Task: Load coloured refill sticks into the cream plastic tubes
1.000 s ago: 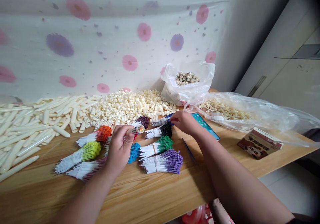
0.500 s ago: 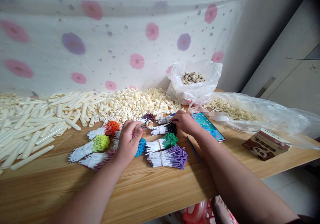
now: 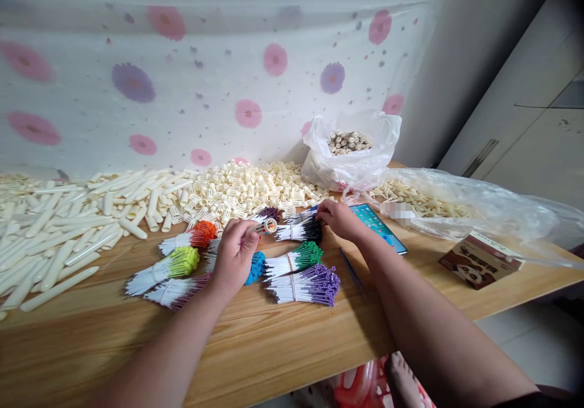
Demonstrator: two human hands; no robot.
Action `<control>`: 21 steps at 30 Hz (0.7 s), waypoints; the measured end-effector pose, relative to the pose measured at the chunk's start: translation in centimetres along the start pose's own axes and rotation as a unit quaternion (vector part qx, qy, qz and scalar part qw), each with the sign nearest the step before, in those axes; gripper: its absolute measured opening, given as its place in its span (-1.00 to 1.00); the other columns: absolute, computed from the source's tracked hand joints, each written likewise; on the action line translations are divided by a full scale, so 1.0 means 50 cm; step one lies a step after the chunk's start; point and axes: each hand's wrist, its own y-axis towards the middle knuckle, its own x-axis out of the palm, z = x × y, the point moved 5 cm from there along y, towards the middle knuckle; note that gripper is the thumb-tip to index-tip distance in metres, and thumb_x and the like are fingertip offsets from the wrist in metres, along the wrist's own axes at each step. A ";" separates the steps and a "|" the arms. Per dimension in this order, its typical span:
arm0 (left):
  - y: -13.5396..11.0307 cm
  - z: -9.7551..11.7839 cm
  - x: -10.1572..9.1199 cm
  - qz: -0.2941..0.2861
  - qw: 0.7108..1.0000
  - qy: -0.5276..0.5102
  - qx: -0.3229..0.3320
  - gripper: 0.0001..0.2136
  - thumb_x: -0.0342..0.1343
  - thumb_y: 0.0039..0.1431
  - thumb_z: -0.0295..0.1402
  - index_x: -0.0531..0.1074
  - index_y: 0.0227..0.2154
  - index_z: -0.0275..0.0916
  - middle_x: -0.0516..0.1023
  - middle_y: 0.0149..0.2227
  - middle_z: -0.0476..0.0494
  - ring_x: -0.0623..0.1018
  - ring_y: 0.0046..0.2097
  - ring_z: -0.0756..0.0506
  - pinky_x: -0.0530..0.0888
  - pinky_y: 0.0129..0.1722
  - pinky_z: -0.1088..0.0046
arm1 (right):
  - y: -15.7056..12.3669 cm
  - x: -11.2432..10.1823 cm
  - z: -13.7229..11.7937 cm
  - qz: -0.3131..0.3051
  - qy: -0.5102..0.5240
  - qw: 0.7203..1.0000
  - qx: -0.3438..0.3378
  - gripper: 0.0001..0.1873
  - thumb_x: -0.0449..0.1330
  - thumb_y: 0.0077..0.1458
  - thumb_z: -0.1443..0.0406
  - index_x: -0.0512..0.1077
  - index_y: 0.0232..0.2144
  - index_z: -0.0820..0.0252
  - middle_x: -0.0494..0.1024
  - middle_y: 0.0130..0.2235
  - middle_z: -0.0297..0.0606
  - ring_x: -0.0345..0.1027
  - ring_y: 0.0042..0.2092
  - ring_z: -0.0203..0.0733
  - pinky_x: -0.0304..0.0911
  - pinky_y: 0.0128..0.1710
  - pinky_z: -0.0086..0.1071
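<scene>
My left hand (image 3: 235, 256) is closed round a cream pen barrel part (image 3: 270, 226), its round open end pointing right with small coloured refill ends inside. My right hand (image 3: 342, 218) has its fingertips pinched at the heads of the black pen refills (image 3: 298, 231), close to the blue-headed bundle (image 3: 303, 216); the fingers hide the exact refill. Around the hands lie banded refill bundles: green (image 3: 294, 259), purple (image 3: 303, 285), light blue (image 3: 255, 268), orange (image 3: 189, 236), yellow (image 3: 164, 269), dark plum (image 3: 267, 214) and a mauve one (image 3: 176, 289) partly under my left wrist.
Long cream pen barrels (image 3: 59, 231) are heaped at left, with short slotted cream parts (image 3: 255, 186) behind the bundles. At right are a plastic bag (image 3: 319, 159), a phone (image 3: 378, 228), clear plastic over small cream parts (image 3: 424, 201), a box (image 3: 481, 262) and dark tweezers (image 3: 350, 268).
The right hand's fingertips have shifted slightly from beside the blue-headed bundle toward the black heads. My left hand keeps its hold on the pen barrel part. The view has shifted slightly.
</scene>
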 end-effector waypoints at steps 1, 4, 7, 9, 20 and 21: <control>0.000 0.000 0.000 0.000 1.000 -0.001 -0.001 -0.53 -0.18 0.19 0.07 0.43 -0.32 -0.24 0.38 -0.37 -0.12 0.41 -0.26 -0.13 0.38 -0.24 0.34 | 0.001 0.002 0.003 -0.001 0.011 1.000 0.004 -0.91 0.12 0.05 0.41 0.43 -0.38 0.24 0.55 -0.41 -0.22 0.34 -0.40 -0.26 0.15 -0.40 -0.45; 0.001 0.002 0.001 -0.002 1.000 -0.013 -0.005 -0.53 -0.18 0.19 0.07 0.41 -0.34 -0.24 0.37 -0.38 -0.11 0.40 -0.27 -0.13 0.37 -0.25 0.34 | 0.003 0.011 0.014 -0.008 0.056 0.998 0.015 -0.92 0.13 0.01 0.44 0.41 -0.43 0.24 0.56 -0.43 -0.23 0.37 -0.42 -0.28 0.20 -0.42 -0.45; 0.001 0.003 0.002 -0.004 1.000 -0.028 -0.006 -0.54 -0.18 0.20 0.06 0.40 -0.33 -0.24 0.37 -0.37 -0.11 0.40 -0.27 -0.12 0.36 -0.24 0.35 | 0.004 0.013 0.024 -0.016 0.106 0.994 0.018 -0.89 0.07 0.04 0.46 0.39 -0.43 0.24 0.57 -0.44 -0.23 0.40 -0.44 -0.29 0.25 -0.43 -0.45; 0.000 0.002 0.001 -0.003 0.999 -0.035 -0.014 -0.54 -0.17 0.18 0.08 0.40 -0.35 -0.24 0.37 -0.36 -0.11 0.40 -0.26 -0.12 0.35 -0.23 0.36 | 0.004 0.002 0.024 -0.007 0.125 0.992 0.010 -0.89 0.07 0.04 0.45 0.38 -0.44 0.24 0.55 -0.46 -0.25 0.39 -0.45 -0.28 0.26 -0.43 -0.43; -0.018 0.034 0.033 -0.197 0.956 -0.170 -0.132 -0.81 0.14 0.09 -0.23 0.45 -0.46 -0.26 0.44 -0.50 0.00 0.40 -0.44 0.00 0.30 -0.44 0.50 | -0.073 -0.014 -0.184 -0.028 0.140 0.945 -0.295 -0.87 0.09 0.11 0.42 0.44 -0.40 0.21 0.44 -0.38 -0.31 0.29 -0.30 -0.33 0.21 -0.30 -0.42; -0.021 0.040 0.037 -0.213 0.951 -0.181 -0.134 -0.82 0.13 0.10 -0.27 0.45 -0.50 -0.26 0.45 -0.52 0.00 0.40 -0.45 0.00 0.31 -0.43 0.50 | -0.079 -0.008 -0.198 -0.029 0.139 0.941 -0.308 -0.86 0.09 0.12 0.42 0.44 -0.40 0.20 0.44 -0.39 -0.32 0.29 -0.31 -0.33 0.20 -0.30 -0.42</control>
